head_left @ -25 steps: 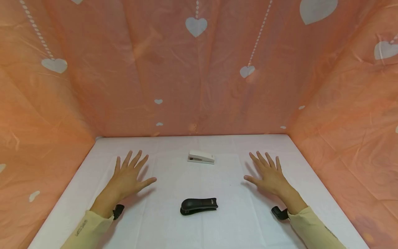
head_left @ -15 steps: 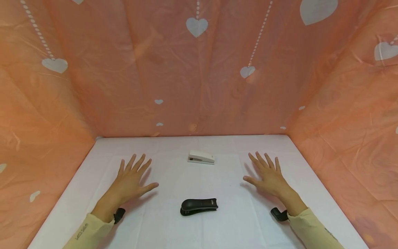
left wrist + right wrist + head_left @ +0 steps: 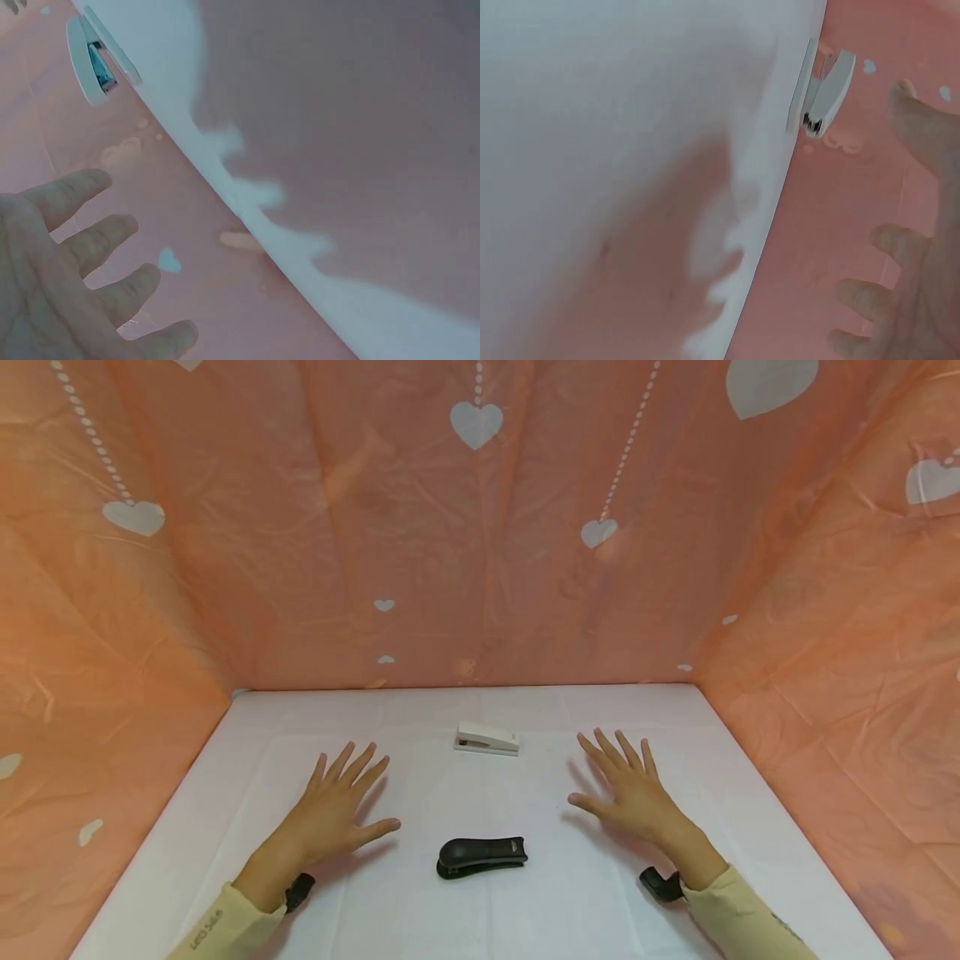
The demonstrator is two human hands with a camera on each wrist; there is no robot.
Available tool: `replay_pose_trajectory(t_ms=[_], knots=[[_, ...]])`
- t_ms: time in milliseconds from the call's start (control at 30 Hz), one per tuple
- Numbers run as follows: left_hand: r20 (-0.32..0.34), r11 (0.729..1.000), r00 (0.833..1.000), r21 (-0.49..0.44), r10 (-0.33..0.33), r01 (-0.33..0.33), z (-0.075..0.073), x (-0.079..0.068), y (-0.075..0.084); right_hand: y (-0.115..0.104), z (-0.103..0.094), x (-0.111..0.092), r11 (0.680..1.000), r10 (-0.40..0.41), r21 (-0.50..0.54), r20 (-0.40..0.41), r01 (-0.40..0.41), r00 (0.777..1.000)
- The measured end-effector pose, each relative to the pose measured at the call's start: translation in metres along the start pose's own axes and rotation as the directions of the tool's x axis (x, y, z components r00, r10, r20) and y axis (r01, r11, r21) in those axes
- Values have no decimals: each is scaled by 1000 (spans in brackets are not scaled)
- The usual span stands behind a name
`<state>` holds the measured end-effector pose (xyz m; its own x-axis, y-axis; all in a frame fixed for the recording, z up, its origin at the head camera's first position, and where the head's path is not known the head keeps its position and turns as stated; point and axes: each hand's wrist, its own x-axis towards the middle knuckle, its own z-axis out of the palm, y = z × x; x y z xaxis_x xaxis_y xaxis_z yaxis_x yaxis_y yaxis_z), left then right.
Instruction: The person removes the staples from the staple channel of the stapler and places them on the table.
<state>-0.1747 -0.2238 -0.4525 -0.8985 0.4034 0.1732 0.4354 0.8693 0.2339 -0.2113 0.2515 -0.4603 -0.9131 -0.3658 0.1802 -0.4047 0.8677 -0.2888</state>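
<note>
A black stapler (image 3: pixel 482 857) lies on the white-covered table at the near middle, between the two hands. Farther back lies a white stapler (image 3: pixel 486 739), which also shows in the left wrist view as a white stapler (image 3: pixel 94 64) and in the right wrist view as a white stapler (image 3: pixel 825 90). My left hand (image 3: pixel 330 814) hovers left of the black stapler, fingers spread, holding nothing. To the right, my right hand (image 3: pixel 633 797) hovers likewise with spread fingers, touching neither stapler. Each hand casts a shadow on the cloth.
A white cloth covers the table (image 3: pixel 480 918). Orange curtains (image 3: pixel 480 568) with pale hearts enclose it at the back and on both sides. A black wrist camera (image 3: pixel 300 891) sits under the left wrist, another black camera (image 3: pixel 662 885) under the right.
Both hands have moved inward: the left one to the right and slightly nearer the body, the right one to the left. Both staplers stay in place.
</note>
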Motion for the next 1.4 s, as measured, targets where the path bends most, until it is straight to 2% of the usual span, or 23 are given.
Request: replay_pose_trajectory(t_ms=[400,700,900,1233,1400], knots=[[39,997,997,-41,66,-65,6,-3,15,-22,8,-1,996,-88,14,-11,89,996],[29,991,992,-52,125,-123,11,-4,22,-34,10,-1,989,-149,16,-23,149,989],[50,985,986,-77,161,-157,18,-4,25,-41,13,-2,982,-188,24,-10,189,982],[96,975,970,-51,222,-218,20,-3,32,-52,19,-1,957,-285,47,-28,286,958],[96,970,965,-51,242,-238,21,-2,35,-57,22,-1,942,-330,58,-34,331,943]])
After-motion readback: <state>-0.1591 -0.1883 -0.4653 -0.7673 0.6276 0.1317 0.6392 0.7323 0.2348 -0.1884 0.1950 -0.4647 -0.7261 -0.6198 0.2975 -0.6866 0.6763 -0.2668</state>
